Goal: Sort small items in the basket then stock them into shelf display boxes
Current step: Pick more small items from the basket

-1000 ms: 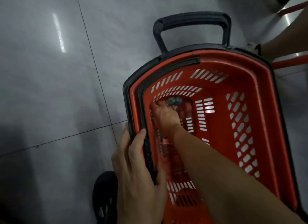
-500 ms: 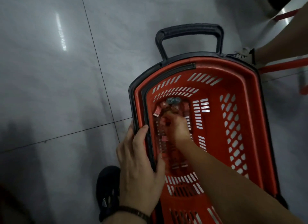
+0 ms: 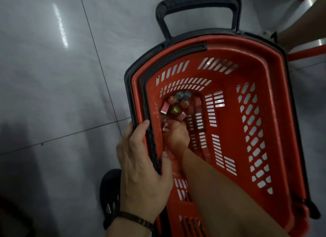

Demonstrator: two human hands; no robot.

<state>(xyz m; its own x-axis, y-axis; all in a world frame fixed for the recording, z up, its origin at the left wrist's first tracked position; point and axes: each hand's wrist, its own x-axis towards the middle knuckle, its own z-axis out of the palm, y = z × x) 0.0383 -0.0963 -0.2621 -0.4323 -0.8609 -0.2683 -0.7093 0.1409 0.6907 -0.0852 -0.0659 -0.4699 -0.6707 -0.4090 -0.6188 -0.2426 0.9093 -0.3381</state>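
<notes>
Grey glossy tile floor [image 3: 53,95] filled the left half of the frame, crossed by thin grout lines, with a streak of reflected light in the upper left. That stretch of tile lay open right up to the basket's left edge. The red basket [image 3: 247,47] took up the centre and right, its black pull handle [image 3: 197,2] standing at the top of the frame. A black rim [image 3: 130,95] ran round its mouth.

The left hand [image 3: 141,166] gripped the rim on the left side, lower centre, with the fingers wrapped over the outer edge and the thumb hooked inside. A dark bracelet [image 3: 135,219] circled its wrist. Just left of it, a black shoe [image 3: 109,192] stood on the tile beside the basket wall.

The right hand [image 3: 176,136] reached down to the basket bottom close to the left wall, fingers curled downward. Whether it held anything could not be told. The small items [image 3: 176,106] lay bunched in the upper-left corner of the bottom, just above those fingers, one pink piece touching them. Slotted red bottom and wall spread open to the right of the forearm.
</notes>
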